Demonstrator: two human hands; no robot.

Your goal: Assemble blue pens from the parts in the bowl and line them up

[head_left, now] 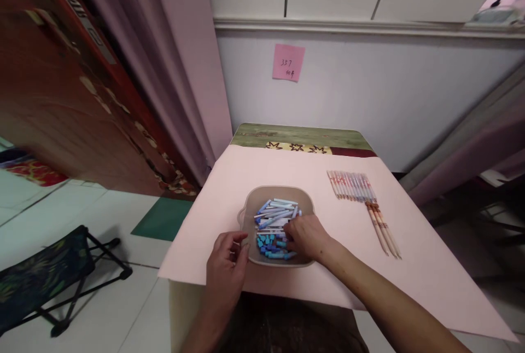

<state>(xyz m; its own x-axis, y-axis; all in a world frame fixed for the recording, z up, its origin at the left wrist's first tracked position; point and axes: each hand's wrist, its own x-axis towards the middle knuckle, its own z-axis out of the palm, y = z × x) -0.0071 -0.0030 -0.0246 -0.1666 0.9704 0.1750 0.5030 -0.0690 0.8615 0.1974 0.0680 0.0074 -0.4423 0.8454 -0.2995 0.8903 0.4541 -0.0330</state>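
A beige plastic basin (279, 191) sits on the pink-covered table in front of me. It holds a pile of light-blue and white pen parts (279, 216), with small blue and teal caps (266, 243) at its near end. At the left rim, my left hand (227, 260) has its fingers and thumb bent around the edge, holding the basin. My right hand (305, 235) reaches over the right side, down among the parts. Its fingers are closed and their tips are hidden, so what they grip cannot be made out.
To the right on the pink sheet (414, 282) lies a row of slim pens (351, 186), with several brown-topped pens (383, 230) nearer me. A pink note (289, 62) is stuck to the wall beyond. A folding stool (53, 276) stands on the floor at left.
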